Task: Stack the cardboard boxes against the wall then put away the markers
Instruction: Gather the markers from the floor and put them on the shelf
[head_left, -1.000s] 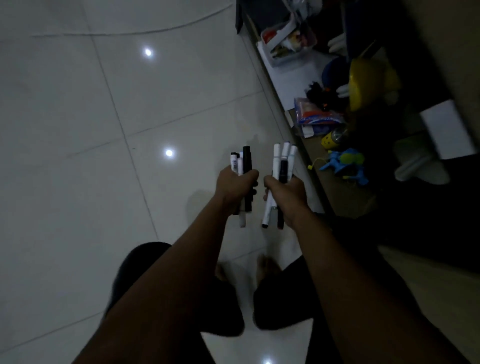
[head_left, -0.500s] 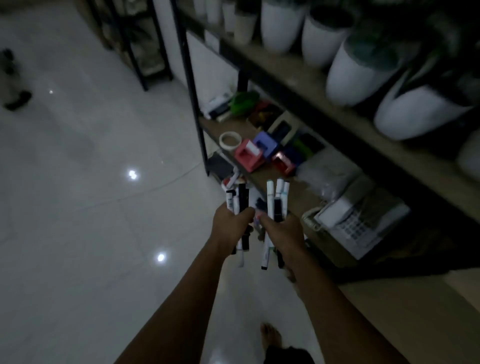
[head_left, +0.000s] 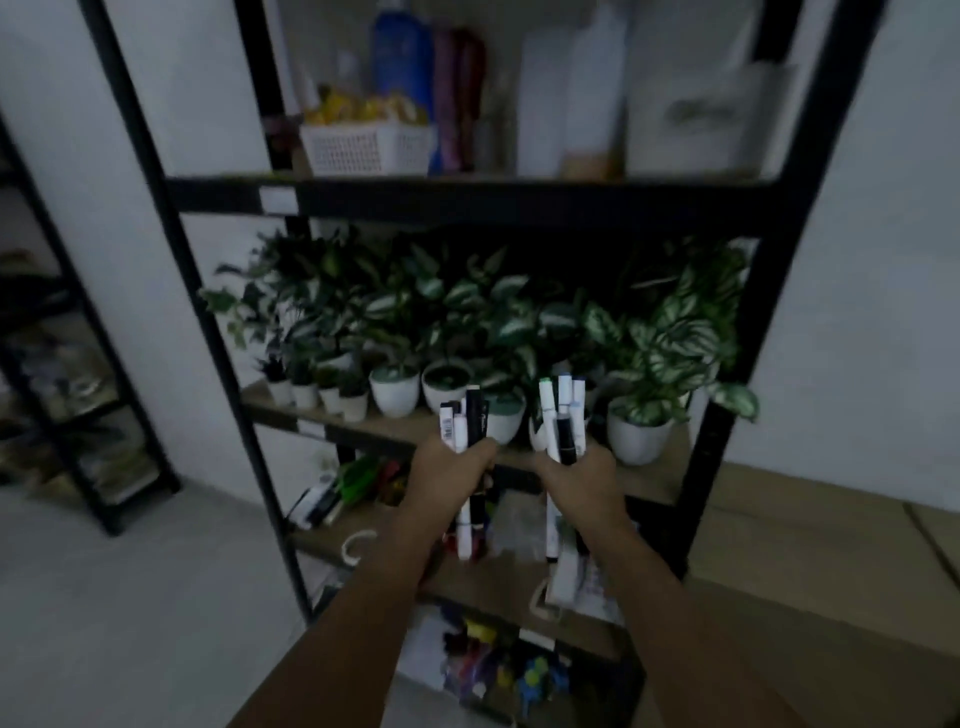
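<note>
From the head camera, your left hand (head_left: 451, 475) curls its fingers around a bunch of about four markers (head_left: 464, 422) held upright, and your right hand (head_left: 581, 480) grips about four more markers (head_left: 562, 415) the same way. Both bunches stand before the black shelf unit (head_left: 467, 200), in front of its row of white potted plants (head_left: 395, 395).

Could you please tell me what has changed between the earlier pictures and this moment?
The view swung up from the floor to face the black shelf rack with its potted plants. Nothing was picked up or let go: the left hand still grips its bundle of markers upright, and the right hand still grips its own markers.
</note>
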